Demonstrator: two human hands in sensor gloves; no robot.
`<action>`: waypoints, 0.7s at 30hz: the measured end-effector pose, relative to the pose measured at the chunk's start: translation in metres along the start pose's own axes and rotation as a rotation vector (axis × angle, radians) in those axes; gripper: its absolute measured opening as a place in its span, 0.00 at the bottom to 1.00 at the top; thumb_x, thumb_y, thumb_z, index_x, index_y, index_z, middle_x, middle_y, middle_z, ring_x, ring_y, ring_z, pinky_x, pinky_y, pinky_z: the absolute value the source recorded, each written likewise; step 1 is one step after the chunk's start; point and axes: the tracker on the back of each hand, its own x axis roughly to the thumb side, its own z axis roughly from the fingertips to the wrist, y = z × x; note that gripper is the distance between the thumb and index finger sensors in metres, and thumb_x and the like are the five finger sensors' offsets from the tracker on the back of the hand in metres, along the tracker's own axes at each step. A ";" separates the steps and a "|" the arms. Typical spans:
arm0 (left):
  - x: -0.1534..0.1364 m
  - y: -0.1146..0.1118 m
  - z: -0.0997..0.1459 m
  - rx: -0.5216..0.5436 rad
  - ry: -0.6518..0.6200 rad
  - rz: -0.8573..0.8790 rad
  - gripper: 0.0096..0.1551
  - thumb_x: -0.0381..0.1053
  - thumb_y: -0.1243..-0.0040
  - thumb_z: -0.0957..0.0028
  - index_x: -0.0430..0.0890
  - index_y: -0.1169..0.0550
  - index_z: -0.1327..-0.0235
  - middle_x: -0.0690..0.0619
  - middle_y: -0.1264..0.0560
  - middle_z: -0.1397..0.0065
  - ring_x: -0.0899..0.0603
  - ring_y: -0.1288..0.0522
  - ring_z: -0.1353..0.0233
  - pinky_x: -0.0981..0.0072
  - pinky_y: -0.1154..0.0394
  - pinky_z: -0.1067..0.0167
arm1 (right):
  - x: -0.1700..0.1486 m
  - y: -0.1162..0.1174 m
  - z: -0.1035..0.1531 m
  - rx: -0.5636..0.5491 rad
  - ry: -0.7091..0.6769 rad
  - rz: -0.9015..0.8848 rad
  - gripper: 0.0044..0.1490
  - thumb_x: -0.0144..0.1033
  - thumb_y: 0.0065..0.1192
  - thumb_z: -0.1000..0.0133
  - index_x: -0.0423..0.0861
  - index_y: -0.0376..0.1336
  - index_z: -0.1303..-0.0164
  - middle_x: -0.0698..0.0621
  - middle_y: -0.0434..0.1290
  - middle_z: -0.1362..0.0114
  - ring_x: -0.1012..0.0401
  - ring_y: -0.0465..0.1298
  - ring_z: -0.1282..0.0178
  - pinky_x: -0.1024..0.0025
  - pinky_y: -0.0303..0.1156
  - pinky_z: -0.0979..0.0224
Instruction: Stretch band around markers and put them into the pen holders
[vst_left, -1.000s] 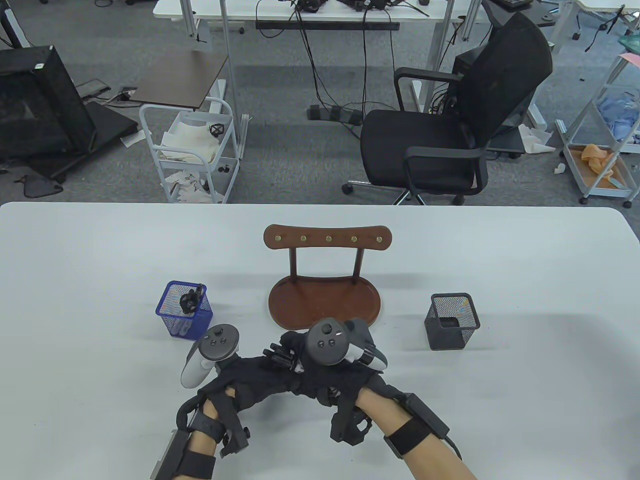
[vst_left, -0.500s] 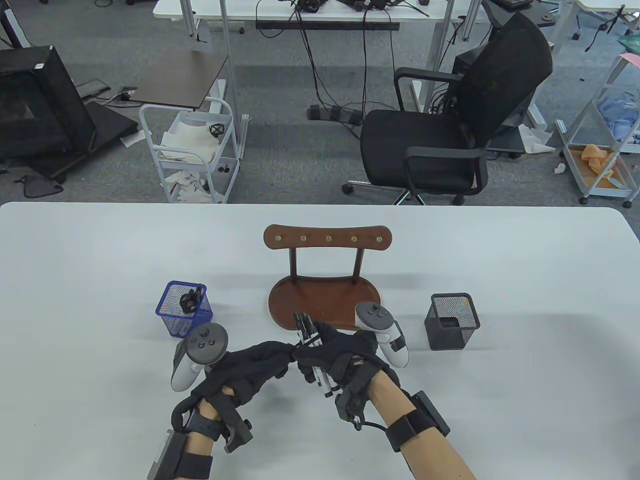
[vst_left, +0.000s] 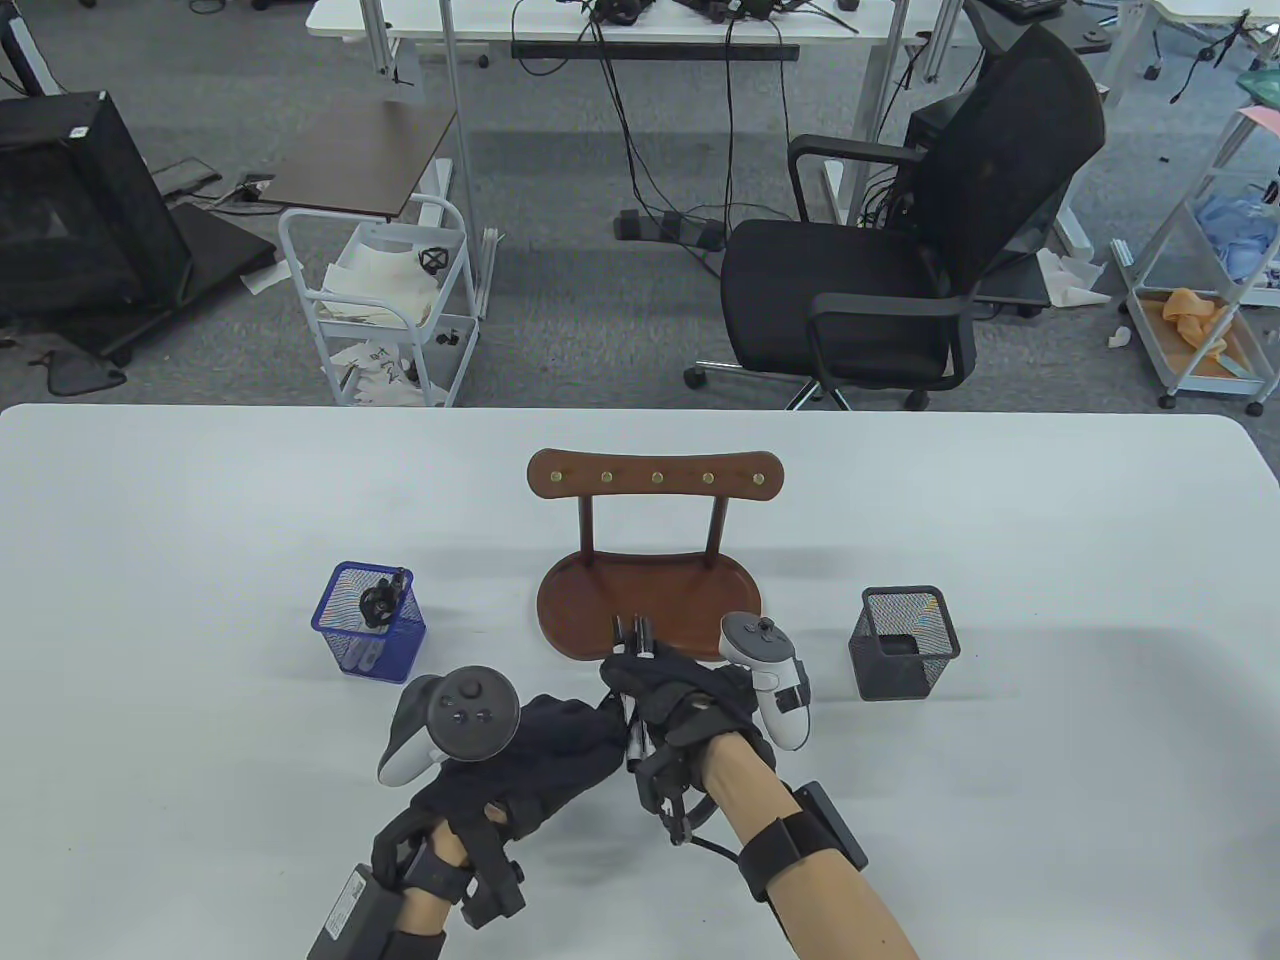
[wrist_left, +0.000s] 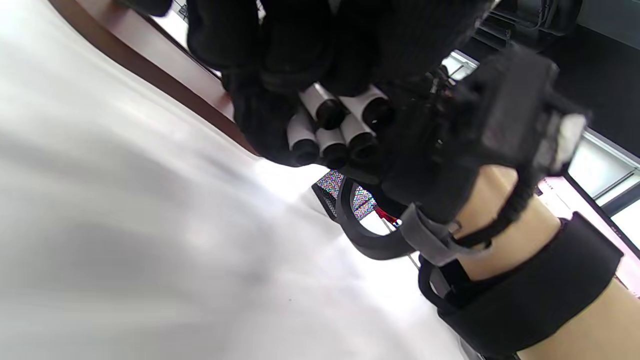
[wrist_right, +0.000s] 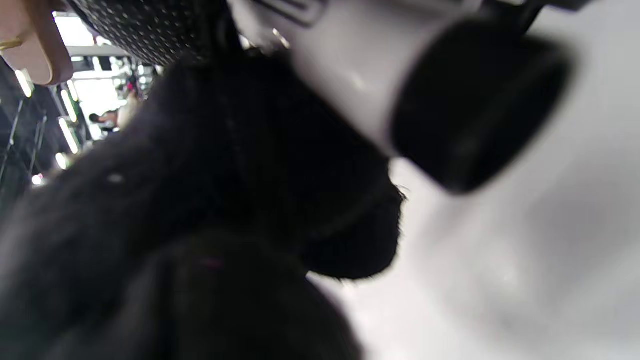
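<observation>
My right hand (vst_left: 680, 700) grips a bundle of several white markers with black caps (vst_left: 633, 690). It holds them nearly upright just in front of the wooden stand. The bundle's butt ends (wrist_left: 330, 130) show in the left wrist view, and one blurred marker end (wrist_right: 475, 110) fills the right wrist view. My left hand (vst_left: 565, 735) has its fingers curled against the lower part of the bundle. I cannot make out a band. The blue mesh pen holder (vst_left: 345, 625) at the left has a dark marker bundle (vst_left: 380, 600) in it. The black mesh pen holder (vst_left: 903, 640) stands to the right.
A brown wooden stand has an oval tray (vst_left: 650, 600) and a peg rail (vst_left: 655, 475), and sits mid-table behind my hands. The white table (vst_left: 200, 520) stretches to both sides. An office chair (vst_left: 900, 250) and a cart (vst_left: 385, 300) stand on the floor beyond.
My right hand turned over and swung the marker bundle from lying crosswise to nearly upright. My left hand rolled, its tracker shifting right, and stayed at the bundle's lower end.
</observation>
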 end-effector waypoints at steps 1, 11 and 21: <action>0.001 0.000 0.000 -0.006 -0.017 -0.031 0.25 0.56 0.46 0.33 0.45 0.26 0.29 0.45 0.22 0.33 0.34 0.33 0.25 0.25 0.47 0.23 | 0.000 0.000 0.001 -0.017 0.002 0.010 0.37 0.44 0.67 0.38 0.45 0.50 0.27 0.50 0.65 0.30 0.64 0.82 0.48 0.61 0.84 0.36; -0.015 0.003 0.001 -0.035 -0.030 0.170 0.29 0.57 0.50 0.33 0.43 0.26 0.26 0.45 0.22 0.26 0.32 0.34 0.22 0.25 0.46 0.24 | 0.003 -0.017 0.013 -0.089 -0.026 -0.072 0.28 0.43 0.67 0.38 0.50 0.57 0.34 0.53 0.69 0.33 0.60 0.85 0.46 0.57 0.84 0.36; -0.037 0.006 0.003 0.019 0.003 0.424 0.31 0.55 0.52 0.32 0.40 0.27 0.23 0.41 0.24 0.21 0.30 0.32 0.23 0.25 0.43 0.25 | 0.016 -0.003 0.032 -0.163 -0.268 0.282 0.26 0.43 0.70 0.40 0.53 0.60 0.36 0.53 0.74 0.30 0.58 0.85 0.42 0.55 0.83 0.35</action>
